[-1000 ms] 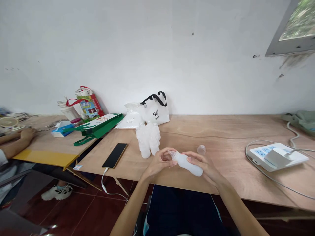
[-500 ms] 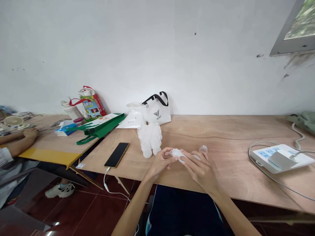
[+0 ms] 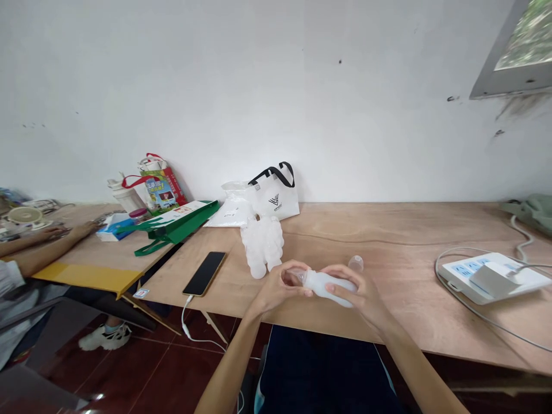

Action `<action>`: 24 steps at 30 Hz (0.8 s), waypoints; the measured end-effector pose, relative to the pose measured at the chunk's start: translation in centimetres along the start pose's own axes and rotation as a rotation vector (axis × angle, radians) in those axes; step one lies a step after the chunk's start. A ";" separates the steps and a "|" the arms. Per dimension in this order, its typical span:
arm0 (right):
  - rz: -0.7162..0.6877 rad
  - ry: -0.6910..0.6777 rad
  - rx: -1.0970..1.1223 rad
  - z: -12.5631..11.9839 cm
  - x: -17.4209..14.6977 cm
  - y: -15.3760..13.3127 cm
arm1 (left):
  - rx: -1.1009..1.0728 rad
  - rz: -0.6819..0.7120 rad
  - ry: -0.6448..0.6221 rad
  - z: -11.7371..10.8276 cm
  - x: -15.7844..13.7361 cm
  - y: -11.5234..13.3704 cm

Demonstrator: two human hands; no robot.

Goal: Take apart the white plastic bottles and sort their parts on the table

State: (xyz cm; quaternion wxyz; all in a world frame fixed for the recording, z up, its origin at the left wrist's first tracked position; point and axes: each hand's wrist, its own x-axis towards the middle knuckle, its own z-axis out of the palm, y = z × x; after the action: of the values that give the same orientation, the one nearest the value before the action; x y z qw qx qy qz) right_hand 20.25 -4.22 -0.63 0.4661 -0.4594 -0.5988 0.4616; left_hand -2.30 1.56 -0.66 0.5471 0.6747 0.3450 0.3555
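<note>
A translucent white plastic bottle (image 3: 330,285) lies tilted on its side between my hands, just over the table's front edge. My right hand (image 3: 354,291) is closed around its body, with the thumb across the near side. At the narrow end, the fingers of my left hand (image 3: 280,286) curl round a clear tip (image 3: 297,276), partly hidden by them. A small clear cup-like cap (image 3: 356,263) rests on the table just beyond my right hand. To the left stands a bumpy white cluster (image 3: 262,244) of rounded, translucent shapes.
A phone (image 3: 204,273) on a cable lies left. Behind it are a green bag (image 3: 181,224), a white plastic packet (image 3: 233,207) and a white tote bag (image 3: 276,198) against the wall. A power strip (image 3: 495,276) with cords sits right. Another person's arms (image 3: 56,247) rest on the neighbouring table.
The bottle's body shows more now, as my right hand has shifted its grip and turned it. My left fingers have curled round the tip. The other person's hands have reached forward.
</note>
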 end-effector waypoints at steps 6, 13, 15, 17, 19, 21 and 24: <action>0.232 -0.170 0.410 0.2 0.4 1.1 | 0.039 0.063 -0.021 0.1 -0.5 1.0; 0.106 -0.036 0.125 0.0 0.2 0.4 | 0.114 -0.020 0.034 0.3 -0.6 0.7; 0.015 0.009 -0.050 -0.3 0.0 0.4 | 0.119 -0.042 0.047 0.5 -0.6 0.4; -0.103 0.056 -0.192 -0.4 -0.2 0.5 | 0.096 -0.058 0.044 0.7 -0.6 0.2; -0.248 0.093 -0.280 -0.3 -0.3 0.7 | 0.062 -0.069 0.037 0.8 -0.6 0.1; -0.386 0.115 -0.330 0.0 -0.4 0.9 | 0.029 -0.090 0.043 1.0 -0.5 0.1; -0.597 0.163 -0.453 0.6 -0.2 1.2 | -0.010 -0.126 0.054 1.0 -0.3 -0.1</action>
State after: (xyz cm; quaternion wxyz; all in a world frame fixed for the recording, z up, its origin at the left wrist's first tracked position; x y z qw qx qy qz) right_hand 19.82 -4.36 -1.88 0.5127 -0.3916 -0.7540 0.1234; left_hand -1.57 0.85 -0.91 0.5624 0.6392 0.3994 0.3401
